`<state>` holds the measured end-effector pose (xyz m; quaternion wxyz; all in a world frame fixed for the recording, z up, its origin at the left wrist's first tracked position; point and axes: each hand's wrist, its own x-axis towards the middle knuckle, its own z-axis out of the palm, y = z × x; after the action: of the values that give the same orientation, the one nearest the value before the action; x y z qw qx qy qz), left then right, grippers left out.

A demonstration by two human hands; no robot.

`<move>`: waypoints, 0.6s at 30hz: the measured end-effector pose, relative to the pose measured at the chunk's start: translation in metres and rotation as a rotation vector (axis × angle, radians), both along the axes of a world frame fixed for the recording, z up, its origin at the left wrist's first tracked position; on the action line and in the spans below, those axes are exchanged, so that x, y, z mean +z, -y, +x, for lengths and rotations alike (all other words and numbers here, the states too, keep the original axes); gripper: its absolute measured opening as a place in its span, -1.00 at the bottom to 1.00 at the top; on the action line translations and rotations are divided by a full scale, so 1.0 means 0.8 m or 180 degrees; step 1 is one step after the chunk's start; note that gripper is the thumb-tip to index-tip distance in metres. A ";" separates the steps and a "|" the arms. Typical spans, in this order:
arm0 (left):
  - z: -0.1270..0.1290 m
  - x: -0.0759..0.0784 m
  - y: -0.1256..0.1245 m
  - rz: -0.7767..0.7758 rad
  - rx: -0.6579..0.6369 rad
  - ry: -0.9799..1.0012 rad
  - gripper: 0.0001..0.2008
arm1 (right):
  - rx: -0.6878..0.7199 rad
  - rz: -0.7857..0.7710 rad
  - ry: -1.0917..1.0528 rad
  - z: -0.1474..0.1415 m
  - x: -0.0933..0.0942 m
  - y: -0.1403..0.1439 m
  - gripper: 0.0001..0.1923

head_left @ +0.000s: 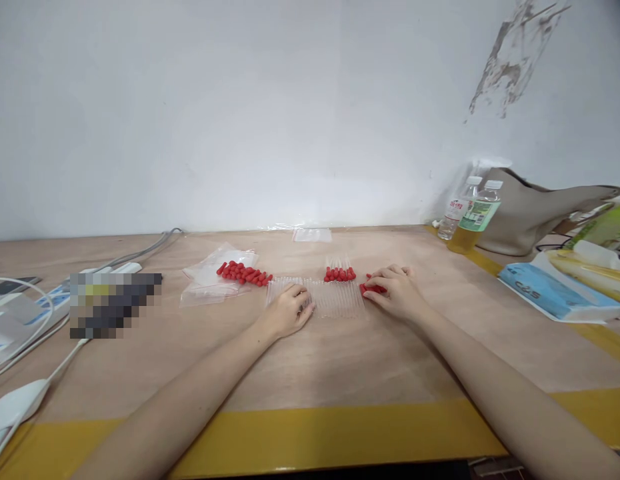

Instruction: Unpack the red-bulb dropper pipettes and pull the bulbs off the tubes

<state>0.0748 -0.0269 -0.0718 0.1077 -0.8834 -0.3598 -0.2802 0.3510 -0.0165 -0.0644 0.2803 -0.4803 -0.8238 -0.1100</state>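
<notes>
A row of clear glass dropper tubes (337, 300) lies side by side in the middle of the table. My left hand (291, 310) rests on the left part of this row, fingers curled in toward the thumb; what they hold, if anything, is hidden. At the row's right end, my right hand (401, 292) has its fingers and thumb around a few red rubber bulbs (374, 289), partly covered by the hand. Just behind the row lie several tubes fitted with red bulbs (340, 274), their clear ends pointing to the wall. A heap of loose red bulbs (243, 273) is to the left.
Clear plastic bags (210, 283) lie under and beside the heap. Power strips (55, 300) and cables are at left. On the right stand two bottles (477, 217), a grey-brown bag (510, 213) and a blue tissue pack (555, 290). A wall (290, 120) closes the back.
</notes>
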 end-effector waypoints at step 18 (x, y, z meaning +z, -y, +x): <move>0.003 0.014 0.007 -0.0073 0.0212 -0.0398 -0.56 | -0.0624 -0.0891 0.0484 -0.047 0.038 -0.053 -0.79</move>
<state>0.0776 -0.0325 -0.0603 0.1292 -0.8879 -0.3848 -0.2165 0.3132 0.0255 -0.0341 0.1356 -0.5829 -0.7992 -0.0570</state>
